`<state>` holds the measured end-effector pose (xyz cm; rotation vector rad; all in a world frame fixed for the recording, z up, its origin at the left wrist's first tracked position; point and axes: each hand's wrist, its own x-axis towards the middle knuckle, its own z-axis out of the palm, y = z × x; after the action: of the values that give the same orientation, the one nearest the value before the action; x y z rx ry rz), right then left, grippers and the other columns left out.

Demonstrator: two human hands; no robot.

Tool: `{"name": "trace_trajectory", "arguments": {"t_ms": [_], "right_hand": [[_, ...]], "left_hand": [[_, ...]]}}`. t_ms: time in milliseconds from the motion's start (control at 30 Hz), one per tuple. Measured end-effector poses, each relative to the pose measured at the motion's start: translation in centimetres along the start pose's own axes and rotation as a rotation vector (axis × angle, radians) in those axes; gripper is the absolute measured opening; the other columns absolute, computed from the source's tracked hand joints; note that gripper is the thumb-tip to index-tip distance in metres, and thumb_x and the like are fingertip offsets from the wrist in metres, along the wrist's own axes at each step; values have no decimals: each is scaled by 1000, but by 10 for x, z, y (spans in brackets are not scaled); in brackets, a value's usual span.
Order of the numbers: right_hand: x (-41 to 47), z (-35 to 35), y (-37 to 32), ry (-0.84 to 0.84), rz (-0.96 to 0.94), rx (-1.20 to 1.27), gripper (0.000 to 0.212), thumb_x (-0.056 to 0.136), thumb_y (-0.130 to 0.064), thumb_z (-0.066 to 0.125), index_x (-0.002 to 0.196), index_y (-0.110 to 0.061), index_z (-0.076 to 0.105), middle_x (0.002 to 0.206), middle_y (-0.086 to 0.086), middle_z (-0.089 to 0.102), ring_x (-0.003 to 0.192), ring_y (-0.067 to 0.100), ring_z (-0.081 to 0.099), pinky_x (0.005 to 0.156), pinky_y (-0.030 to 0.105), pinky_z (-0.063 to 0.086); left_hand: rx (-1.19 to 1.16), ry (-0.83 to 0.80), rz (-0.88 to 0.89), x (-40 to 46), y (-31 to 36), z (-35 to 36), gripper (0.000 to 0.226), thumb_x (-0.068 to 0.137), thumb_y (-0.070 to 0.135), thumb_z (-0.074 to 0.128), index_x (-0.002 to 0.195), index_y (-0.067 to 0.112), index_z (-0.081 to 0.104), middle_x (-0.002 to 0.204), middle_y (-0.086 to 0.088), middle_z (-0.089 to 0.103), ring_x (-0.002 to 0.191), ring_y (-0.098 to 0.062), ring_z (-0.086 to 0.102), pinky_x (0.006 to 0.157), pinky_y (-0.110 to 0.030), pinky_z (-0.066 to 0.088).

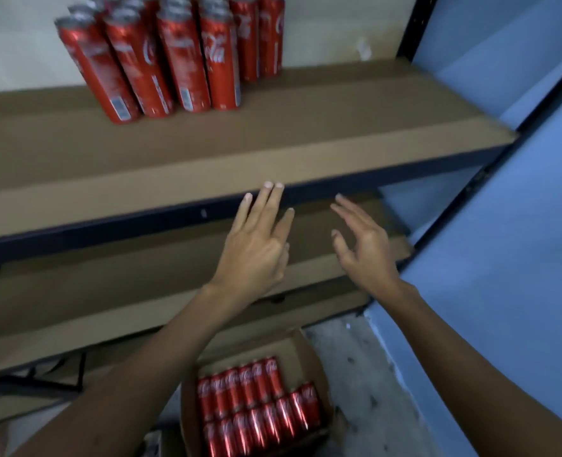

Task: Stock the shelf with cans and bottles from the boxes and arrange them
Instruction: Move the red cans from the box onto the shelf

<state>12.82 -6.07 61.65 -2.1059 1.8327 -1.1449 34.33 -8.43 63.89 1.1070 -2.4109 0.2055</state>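
Several tall red cola cans [177, 57] stand grouped at the back left of the upper brown shelf [339, 127]. On the floor below, an open cardboard box [302, 347] holds several more red cans [260, 410] lying in rows. My left hand [256, 245] hovers in front of the shelf's dark front edge, fingers straight and spread, holding nothing. To its right, my right hand [362, 245] is also empty, with fingers loosely extended. Both hands are well above the box and below the standing cans.
A lower brown shelf [108, 291] runs beneath the upper one. A blue wall [503, 225] and a dark upright post [414, 24] bound the right side. Grey concrete floor [372, 390] lies beside the box. The right half of the upper shelf holds no cans.
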Motion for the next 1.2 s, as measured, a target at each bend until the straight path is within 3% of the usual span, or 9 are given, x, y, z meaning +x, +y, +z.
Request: {"name": "trace_trajectory", "arguments": {"t_ms": [200,333,467,667,800,900,967,1067,1200], "right_hand": [[-101,70,45,-266,368,82,38,90,-6,59,127,-5,63,110,13,72,95,25,68,90,30,51],[-160,132,84,-390,589,132,33,90,-4,60,122,-6,65,115,11,70,106,24,66,91,26,49],[-211,195,127,-510,715,161,31,89,-5,58,118,-9,67,111,4,72,102,15,65,88,21,47],[-279,305,201,-640,845,221,33,85,-9,60,117,-5,66,114,10,70,106,22,65,100,38,50],[-314,369,241,-740,858,181,34,87,-2,58,120,-6,66,116,6,69,110,17,63,99,29,48],[-338,415,269,-792,862,178,30,87,-2,57,115,-4,67,112,9,70,106,20,64,96,34,50],[-352,442,285,-822,879,170,25,89,-6,58,112,-6,68,109,7,70,103,19,64,92,32,51],[-370,480,305,-871,879,177,17,90,-8,59,104,-9,68,106,5,71,96,16,63,84,27,48],[-388,518,325,-875,940,191,18,92,-11,60,108,-10,66,108,3,67,94,12,58,81,24,42]], "left_hand": [[-280,-365,-118,-105,-3,98,43,82,13,65,124,3,62,142,-20,49,131,-36,49,103,-48,46],[-355,-759,-409,-172,-10,175,43,93,22,54,136,16,55,145,-6,49,126,-26,52,103,-35,44],[-444,-919,-634,-231,-14,261,33,92,23,59,123,15,64,121,-7,67,111,-25,62,93,-32,48],[-588,-972,-949,-325,-21,411,21,88,23,64,108,22,70,110,-3,72,96,-19,67,84,-26,52],[-667,-956,-1165,-364,-13,476,23,89,14,64,111,10,71,108,-8,71,95,-27,68,80,-28,53],[-711,-936,-1269,-389,-9,520,13,87,5,62,91,14,70,90,-5,67,71,-19,62,61,-22,48],[-755,-936,-1322,-404,-7,547,12,88,5,61,96,10,69,89,-7,66,64,-11,55,51,-19,41],[-824,-882,-1400,-423,-8,580,18,90,8,62,107,6,67,94,-8,66,72,-14,57,59,-22,44],[-900,-832,-1511,-437,-9,610,9,90,10,62,98,14,66,90,-6,66,76,-17,59,72,-34,52]]}}
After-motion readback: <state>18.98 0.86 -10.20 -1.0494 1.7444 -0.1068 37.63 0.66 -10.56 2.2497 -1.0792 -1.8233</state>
